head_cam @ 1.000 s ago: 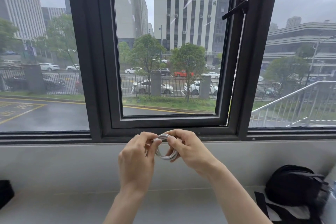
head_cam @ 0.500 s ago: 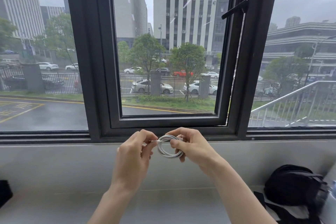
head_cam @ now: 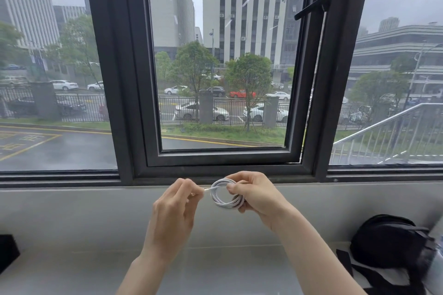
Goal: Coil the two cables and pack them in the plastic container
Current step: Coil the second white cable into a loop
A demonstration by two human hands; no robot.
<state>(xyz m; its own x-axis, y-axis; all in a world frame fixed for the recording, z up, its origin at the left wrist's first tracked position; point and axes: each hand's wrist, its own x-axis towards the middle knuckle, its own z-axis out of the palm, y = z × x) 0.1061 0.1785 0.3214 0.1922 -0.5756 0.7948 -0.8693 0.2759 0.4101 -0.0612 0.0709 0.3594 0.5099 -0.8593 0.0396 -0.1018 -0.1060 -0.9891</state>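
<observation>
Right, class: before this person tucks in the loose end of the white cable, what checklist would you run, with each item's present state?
1. Coil gripped by right hand: ok.
2. Loose end pinched by left hand: ok.
3. Loops gathered in one neat ring: ok.
4. End already secured round the coil: not ok.
5. Plastic container in view: not ok.
6. Second cable coiled: cannot tell, none seen.

An office-like room in a city business district: a dark-framed window above a pale worktop overlooks tall office blocks and parked cars.
</observation>
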